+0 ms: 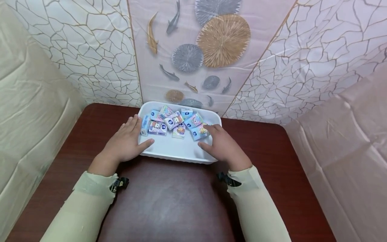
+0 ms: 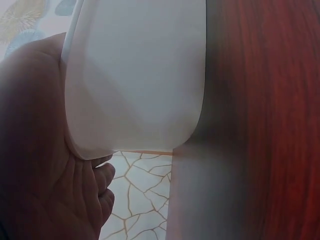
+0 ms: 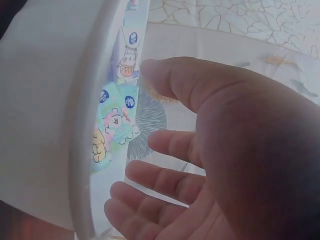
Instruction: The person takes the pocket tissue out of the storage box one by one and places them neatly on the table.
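Note:
A white plastic tray (image 1: 178, 149) holds several small tissue packs (image 1: 158, 127) with cartoon prints in blue, pink and purple. My left hand (image 1: 127, 139) lies against the tray's left end, its fingers extended along the rim and its thumb over the front left corner. In the left wrist view, the palm (image 2: 35, 145) meets the tray's pale outer wall (image 2: 145, 75). At the right end, my right hand (image 1: 222, 143) is over the tray, thumb and fingers spread apart near a blue pack (image 1: 199, 132). Nothing is held between the fingers (image 3: 165, 177) in the right wrist view.
The tray stands on a dark red-brown wooden table (image 1: 260, 151), close to a patterned back cloth (image 1: 169, 80). Beige cloth walls (image 1: 347, 141) flank both sides. A dark glossy surface (image 1: 166, 201) lies between the forearms.

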The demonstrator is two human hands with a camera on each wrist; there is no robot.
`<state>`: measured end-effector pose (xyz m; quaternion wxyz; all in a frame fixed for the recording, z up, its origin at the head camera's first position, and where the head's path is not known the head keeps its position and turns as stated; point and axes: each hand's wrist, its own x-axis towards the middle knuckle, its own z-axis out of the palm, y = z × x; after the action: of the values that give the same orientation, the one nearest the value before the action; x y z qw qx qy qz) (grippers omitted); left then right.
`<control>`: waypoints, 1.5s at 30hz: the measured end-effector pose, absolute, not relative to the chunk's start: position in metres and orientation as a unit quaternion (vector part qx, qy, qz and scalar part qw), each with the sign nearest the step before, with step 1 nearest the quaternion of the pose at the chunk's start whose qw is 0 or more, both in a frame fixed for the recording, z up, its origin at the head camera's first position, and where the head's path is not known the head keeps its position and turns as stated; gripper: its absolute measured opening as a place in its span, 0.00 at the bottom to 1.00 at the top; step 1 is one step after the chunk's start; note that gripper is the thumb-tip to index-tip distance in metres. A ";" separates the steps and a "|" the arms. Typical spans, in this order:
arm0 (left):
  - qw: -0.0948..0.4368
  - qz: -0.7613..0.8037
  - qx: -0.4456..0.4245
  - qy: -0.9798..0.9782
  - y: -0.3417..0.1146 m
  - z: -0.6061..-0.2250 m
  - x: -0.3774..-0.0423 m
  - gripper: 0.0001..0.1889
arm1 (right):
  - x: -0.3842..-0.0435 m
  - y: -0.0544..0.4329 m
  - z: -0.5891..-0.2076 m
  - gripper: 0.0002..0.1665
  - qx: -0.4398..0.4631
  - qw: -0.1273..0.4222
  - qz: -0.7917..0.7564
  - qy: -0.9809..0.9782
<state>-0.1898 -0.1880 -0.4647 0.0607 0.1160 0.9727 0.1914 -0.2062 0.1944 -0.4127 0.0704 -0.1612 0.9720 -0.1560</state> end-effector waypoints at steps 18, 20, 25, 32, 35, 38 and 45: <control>0.057 0.200 0.118 0.971 -0.188 -0.469 -0.193 0.62 | -0.232 0.185 -0.418 0.52 -0.107 0.093 -0.150 0.979; 0.057 0.200 0.119 0.971 -0.188 -0.469 -0.193 0.62 | -0.235 0.182 -0.420 0.54 -0.098 0.089 -0.151 0.980; 0.058 0.201 0.120 0.971 -0.188 -0.468 -0.192 0.61 | -0.240 0.178 -0.424 0.55 -0.083 0.093 -0.153 0.980; 0.062 0.206 0.117 0.970 -0.189 -0.469 -0.191 0.61 | -0.246 0.172 -0.428 0.51 -0.082 0.111 -0.152 0.979; 0.062 0.204 0.116 0.970 -0.190 -0.469 -0.190 0.61 | -0.249 0.170 -0.429 0.52 -0.078 0.111 -0.140 0.981; 0.059 0.205 0.119 0.970 -0.189 -0.469 -0.190 0.61 | -0.251 0.168 -0.429 0.53 -0.070 0.112 -0.129 0.983; 0.054 0.211 0.122 0.968 -0.188 -0.469 -0.190 0.60 | -0.260 0.162 -0.427 0.56 -0.062 0.120 -0.102 0.986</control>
<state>-0.1901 -0.1880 -0.4686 0.0544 0.1220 0.9683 0.2112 -0.2603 0.1617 -0.4274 0.1195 -0.0621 0.9856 -0.1020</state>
